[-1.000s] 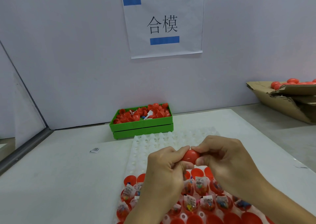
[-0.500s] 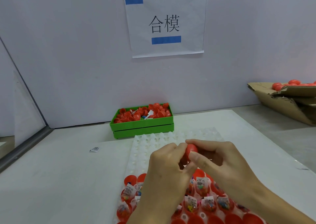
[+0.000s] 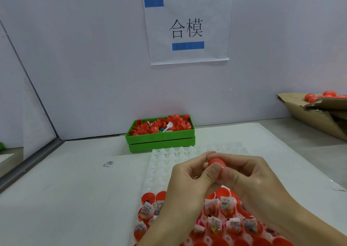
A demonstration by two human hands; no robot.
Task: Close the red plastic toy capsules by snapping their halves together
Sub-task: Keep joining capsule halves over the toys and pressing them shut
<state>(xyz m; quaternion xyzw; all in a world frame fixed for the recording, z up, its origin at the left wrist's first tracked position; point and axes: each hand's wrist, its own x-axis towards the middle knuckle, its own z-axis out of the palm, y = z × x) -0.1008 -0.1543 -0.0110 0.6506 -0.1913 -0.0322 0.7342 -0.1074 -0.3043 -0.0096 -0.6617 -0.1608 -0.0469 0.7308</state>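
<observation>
A small red plastic toy capsule [image 3: 216, 164] is held between the two hands above the middle of the white bench [image 3: 75, 189], just over the white moulded plastic tray [image 3: 163, 163]. The left hand [image 3: 187, 178] is curled round the capsule from the left, its thumb pressed across the near face; the right hand [image 3: 249, 174] is curled round it from the right, fingers wrapped over the top. Both hands touch it, so neither is nearer. The seam between the halves is hidden by the fingers, and the capsule's long axis cannot be made out; it is judged to run roughly from one hand to the other, so that the closing squeeze would be made by pressing the hands toward each other along that line.

Below the wrists, at the near edge of the bench, open red capsule halves filled with small bagged toys [image 3: 227, 206] are seated in the tray, not yet capped. A green plastic crate of loose red halves [image 3: 161, 138] stands at the far edge, well apart from the hands. Closed red capsules lie in a torn cardboard box [image 3: 319, 116] at the far right corner.
</observation>
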